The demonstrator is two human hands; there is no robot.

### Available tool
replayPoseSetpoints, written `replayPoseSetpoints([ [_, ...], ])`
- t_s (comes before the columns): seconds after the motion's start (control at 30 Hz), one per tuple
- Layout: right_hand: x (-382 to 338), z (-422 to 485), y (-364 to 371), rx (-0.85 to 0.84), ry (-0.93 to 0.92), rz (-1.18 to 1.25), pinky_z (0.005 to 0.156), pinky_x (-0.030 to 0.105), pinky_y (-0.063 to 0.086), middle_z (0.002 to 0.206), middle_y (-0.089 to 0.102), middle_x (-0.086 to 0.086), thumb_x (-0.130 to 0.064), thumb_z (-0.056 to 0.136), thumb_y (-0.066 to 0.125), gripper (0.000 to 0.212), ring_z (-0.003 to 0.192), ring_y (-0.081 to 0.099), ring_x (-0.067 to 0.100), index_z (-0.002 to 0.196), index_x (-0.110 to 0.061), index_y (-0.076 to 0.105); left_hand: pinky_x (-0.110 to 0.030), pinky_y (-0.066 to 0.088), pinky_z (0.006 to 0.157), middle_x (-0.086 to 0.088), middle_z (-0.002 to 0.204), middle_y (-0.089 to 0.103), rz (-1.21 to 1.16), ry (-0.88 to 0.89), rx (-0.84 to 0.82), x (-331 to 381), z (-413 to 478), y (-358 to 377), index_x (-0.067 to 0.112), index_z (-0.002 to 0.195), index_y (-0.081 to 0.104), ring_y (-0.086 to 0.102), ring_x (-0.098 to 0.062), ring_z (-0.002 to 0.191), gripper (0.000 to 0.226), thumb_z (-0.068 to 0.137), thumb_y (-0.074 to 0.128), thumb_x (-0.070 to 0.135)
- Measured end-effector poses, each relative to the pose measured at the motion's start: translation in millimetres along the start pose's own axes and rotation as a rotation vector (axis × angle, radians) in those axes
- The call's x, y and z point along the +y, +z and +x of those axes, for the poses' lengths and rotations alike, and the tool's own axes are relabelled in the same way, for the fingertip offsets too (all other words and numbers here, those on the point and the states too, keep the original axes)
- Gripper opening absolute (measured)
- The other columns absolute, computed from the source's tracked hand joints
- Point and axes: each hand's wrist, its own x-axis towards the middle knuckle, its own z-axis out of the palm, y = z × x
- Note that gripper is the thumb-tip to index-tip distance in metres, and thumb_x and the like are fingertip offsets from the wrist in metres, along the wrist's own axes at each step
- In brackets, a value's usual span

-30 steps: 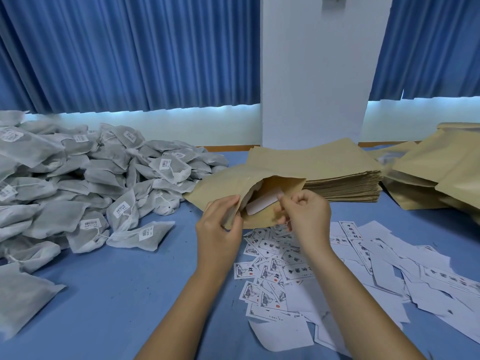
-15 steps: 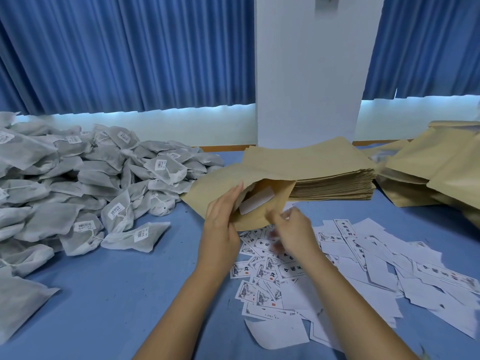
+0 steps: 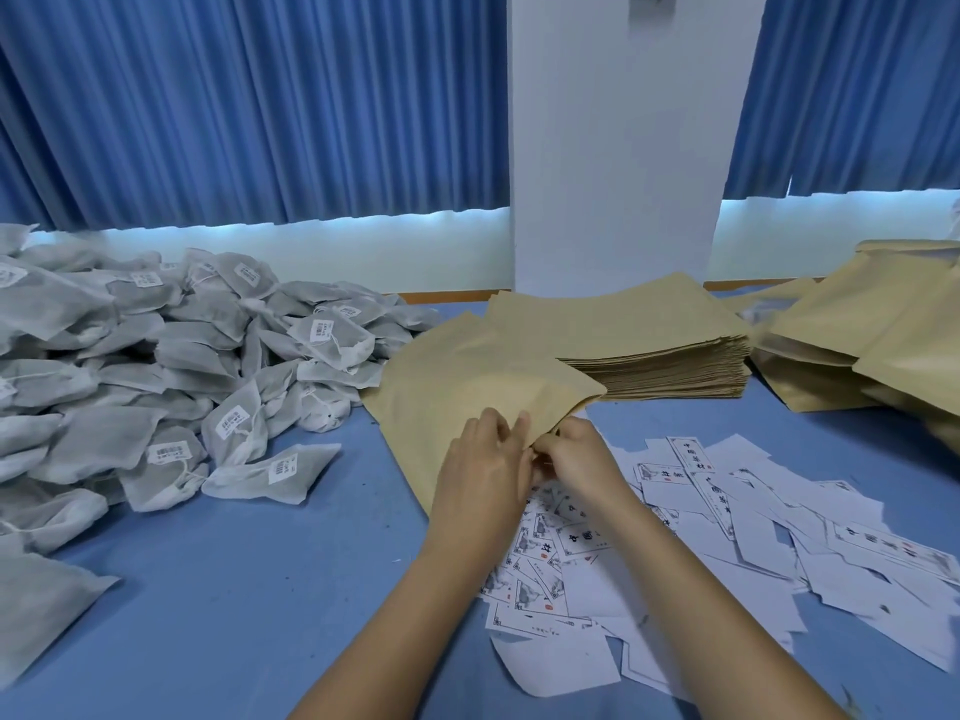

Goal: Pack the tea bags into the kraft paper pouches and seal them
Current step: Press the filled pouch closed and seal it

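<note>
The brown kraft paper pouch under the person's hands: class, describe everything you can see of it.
The brown kraft paper pouch is a plain, matte, flat rectangle, slightly creased, lying askew on the blue table. Its right corner lies by the stack of flat kraft pouches. The left hand and right hand pinch its near edge, which looks pressed shut; its contents are hidden.

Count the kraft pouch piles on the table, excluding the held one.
2. A flat stack sits mid-table at the back; a looser heap lies at the right edge, cropped by the frame, so more may be hidden.
</note>
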Motion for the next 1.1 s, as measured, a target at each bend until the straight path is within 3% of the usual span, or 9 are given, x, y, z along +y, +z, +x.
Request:
replayPoseSetpoints([
  [0.13, -1.8, 1.1, -2.1, 0.057, 0.045, 0.253, 0.049, 0.026, 0.045, 0.054, 0.053, 0.002, -0.017, 0.092, 0.045, 0.027, 0.045, 0.051, 0.014, 0.066, -0.011, 0.05, -0.034, 0.046, 0.053, -0.013, 0.086, 0.058, 0.025, 0.063, 0.132, 3.1, -1.3, 0.8, 0.003, 0.108, 0.07, 0.057, -0.026, 0.07, 0.026, 0.083, 0.072, 0.012],
  [0.23, -1.5, 0.8, -9.9, 0.225, 0.013, 0.277, 0.041, 0.02, 0.043, 0.053, 0.059, 0.003, -0.015, 0.093, 0.055, 0.026, 0.042, 0.057, 0.017, 0.068, -0.01, 0.053, -0.025, 0.042, 0.061, -0.004, 0.08, 0.06, -0.403, 0.139, -0.072, 21.2, -13.7, 2.4, 0.005, 0.087, 0.067, 0.052, -0.013, 0.069, 0.019, 0.091, 0.052, 0.017],
  [0.33, -2.8, -1.4, -17.0, 0.217, 0.043, 0.37, 0.041, 0.02, 0.046, 0.052, 0.062, 0.005, -0.009, 0.09, 0.057, 0.022, 0.042, 0.061, 0.018, 0.069, -0.009, 0.054, -0.026, 0.046, 0.057, -0.002, 0.067, 0.064, -1.188, -0.48, -0.346, 37.8, -15.4, 7.4, 0.003, 0.09, 0.064, 0.055, -0.011, 0.057, 0.027, 0.093, 0.053, 0.028],
  [0.4, -5.7, -2.0, -17.7, 0.218, -0.015, 0.314, 0.043, 0.02, 0.044, 0.06, 0.063, 0.004, -0.007, 0.089, 0.058, 0.021, 0.044, 0.061, 0.016, 0.068, -0.012, 0.058, -0.032, 0.051, 0.073, -0.005, 0.086, 0.068, -1.657, -0.817, -0.363, 37.0, -8.9, 9.3, 0.004, 0.103, 0.065, 0.062, -0.016, 0.077, 0.035, 0.09, 0.061, 0.037],
  [0.5, -11.5, -5.7, -10.2, 0.123, -0.12, 0.251, 0.055, 0.025, 0.05, 0.075, 0.068, 0.007, -0.001, 0.089, 0.058, 0.013, 0.055, 0.062, 0.019, 0.08, -0.007, 0.066, -0.035, 0.051, 0.086, -0.012, 0.111, 0.068, -2.094, -1.063, 0.02, 26.9, -4.2, 8.4, 0.003, 0.113, 0.062, 0.064, -0.02, 0.107, 0.061, 0.071, 0.066, 0.046],
  [0.57, -14.0, -7.7, -7.7, 0.053, -0.154, 0.31, 0.054, 0.024, 0.052, 0.073, 0.07, 0.005, 0.003, 0.089, 0.057, 0.013, 0.055, 0.062, 0.02, 0.083, -0.004, 0.067, -0.039, 0.049, 0.094, -0.018, 0.118, 0.065, -2.27, -1.108, 0.239, 17.9, -3.6, 4.8, 0.002, 0.119, 0.057, 0.063, -0.025, 0.111, 0.056, 0.078, 0.066, 0.039],
  [0.67, -15.7, -7.5, -10.1, 0.007, -0.152, 0.365, 0.054, 0.026, 0.055, 0.067, 0.07, 0.0, 0.004, 0.089, 0.055, 0.013, 0.054, 0.064, 0.018, 0.083, -0.003, 0.065, -0.037, 0.045, 0.101, -0.014, 0.117, 0.067, -2.254, -1.033, 0.383, 2.5, -0.4, 0.7, 0.004, 0.118, 0.057, 0.065, -0.019, 0.108, 0.027, 0.094, 0.054, 0.016],
  [0.8, -10.8, -3.3, -21.7, 0.049, -0.093, 0.352, 0.07, 0.03, 0.059, 0.081, 0.074, 0.002, -0.008, 0.088, 0.064, 0.006, 0.064, 0.069, 0.019, 0.093, -0.008, 0.067, -0.026, 0.058, 0.073, -0.006, 0.106, 0.072, -1.891, -0.986, 0.545, -11.6, 7.1, -4.2, 0.008, 0.107, 0.062, 0.07, -0.014, 0.094, 0.018, 0.095, 0.051, 0.0],
  [1.1, 2.1, 3.7, -30.8, 0.117, 0.061, 0.418, 0.055, 0.014, 0.051, 0.078, 0.066, 0.004, -0.003, 0.088, 0.065, 0.003, 0.059, 0.057, 0.01, 0.088, -0.003, 0.068, -0.031, 0.053, 0.072, -0.009, 0.096, 0.072, -1.944, -1.087, 0.307, -24.1, 6.5, 7.2, 0.006, 0.101, 0.06, 0.071, -0.016, 0.084, 0.013, 0.092, 0.054, -0.002],
])
